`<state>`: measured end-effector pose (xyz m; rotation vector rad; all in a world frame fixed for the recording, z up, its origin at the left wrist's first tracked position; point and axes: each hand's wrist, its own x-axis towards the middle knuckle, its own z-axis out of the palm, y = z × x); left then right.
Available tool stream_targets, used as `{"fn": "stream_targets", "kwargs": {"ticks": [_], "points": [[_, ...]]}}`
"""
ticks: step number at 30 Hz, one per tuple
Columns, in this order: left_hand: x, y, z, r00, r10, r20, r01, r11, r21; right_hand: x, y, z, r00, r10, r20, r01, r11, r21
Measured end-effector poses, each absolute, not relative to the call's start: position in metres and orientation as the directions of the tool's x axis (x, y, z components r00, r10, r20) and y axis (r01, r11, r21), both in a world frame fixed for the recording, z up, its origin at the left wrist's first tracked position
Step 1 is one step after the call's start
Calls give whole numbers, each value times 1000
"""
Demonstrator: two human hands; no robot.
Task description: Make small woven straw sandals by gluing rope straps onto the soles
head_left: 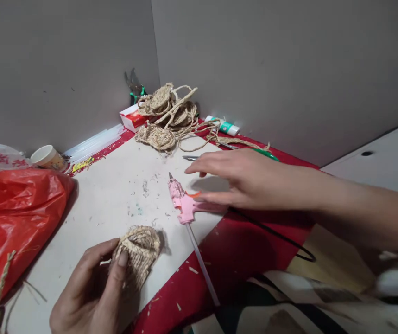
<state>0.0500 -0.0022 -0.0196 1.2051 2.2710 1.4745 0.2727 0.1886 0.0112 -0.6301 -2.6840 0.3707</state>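
Low in the view, my left hand (94,283) pinches a small woven straw slipper (141,253) between thumb and fingers, its rounded opening facing up. My right hand (233,178) reaches in from the right with fingers stretched and apart, gripping nothing. Beneath its thumb lies a pink hot glue gun (185,204), nozzle pointing away; whether the thumb touches it, I cannot tell. A clear glue stick (202,264) sticks out of the gun's back end. Just beyond my right fingers lie scissors with a green handle (267,154), partly hidden by the hand.
Braided straw cord and woven pieces (171,116) are heaped in the corner, beside pruning shears (134,86), a red-and-white box (132,117) and a white-green tube (223,125). To the left are glue sticks (96,144), a paper cup (47,157) and a red plastic bag (21,204). A black cable (271,232) trails right.
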Motion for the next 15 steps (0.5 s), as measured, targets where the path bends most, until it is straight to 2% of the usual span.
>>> {"fn": "stream_targets", "kwargs": {"ticks": [3,5,7,9,12,13,15], "points": [[49,0,-13,-685,726,51,331,248,910,249,166,17,-799,447,402,171,810,-562],[47,0,-12,-694,717,-69,189,274,943,227,153,13,-861,354,365,17,737,-675],[46,-1,-14,-704,687,-179,62,310,949,208,146,6,-918,357,174,65,567,-821],[46,-2,-18,-716,651,-253,-34,330,944,195,143,-2,-927,371,-48,164,287,-944],[46,-3,-24,-745,605,-280,-78,338,938,186,144,-11,-896,321,-308,262,-178,-948],[47,-3,-25,-753,597,-278,-75,341,937,186,145,-13,-888,298,-350,270,-278,-922],[50,-1,-25,-760,597,-257,-44,347,937,186,144,-16,-894,262,-363,252,-376,-892]]}}
